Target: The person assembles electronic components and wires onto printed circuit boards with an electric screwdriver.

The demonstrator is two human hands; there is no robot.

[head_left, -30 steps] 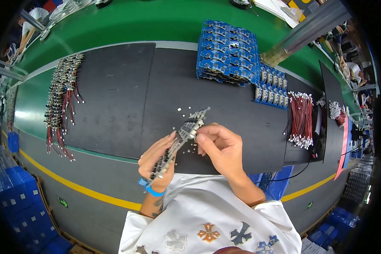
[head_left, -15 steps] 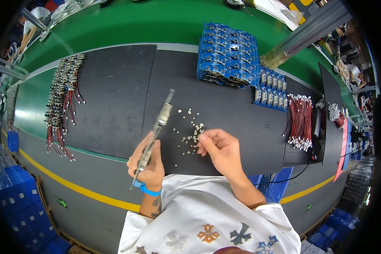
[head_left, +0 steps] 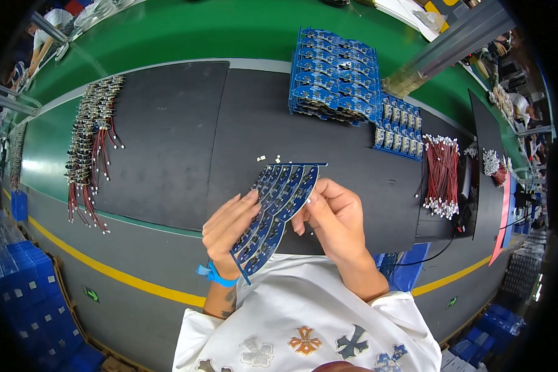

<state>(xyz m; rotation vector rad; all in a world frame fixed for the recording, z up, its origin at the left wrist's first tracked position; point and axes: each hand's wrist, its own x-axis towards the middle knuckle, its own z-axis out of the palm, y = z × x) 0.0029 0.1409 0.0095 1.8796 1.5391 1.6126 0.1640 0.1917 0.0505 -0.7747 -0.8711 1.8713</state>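
Observation:
My left hand (head_left: 228, 229) grips a blue circuit board panel (head_left: 273, 214) by its left side, fingers flat along it. The panel is tilted, and its face with rows of curved boards shows. At its right edge my right hand (head_left: 336, 218) has thumb and fingers closed together; what they hold, if anything, is too small to make out. A few small white connectors (head_left: 261, 158) lie on the black mat just beyond the panel, which hides the mat beneath it.
A tall stack of blue board panels (head_left: 335, 77) stands at the far right, beside a smaller blue panel (head_left: 400, 127). Red cable bundles with white plugs (head_left: 441, 177) lie farther right. Wired assemblies (head_left: 93, 142) line the left. A metal post (head_left: 452, 46) rises behind.
The panel, seen edge-on before, has turned to show its blue face and now covers most of the scattered connectors. My right hand has moved from those connectors to the panel's right edge.

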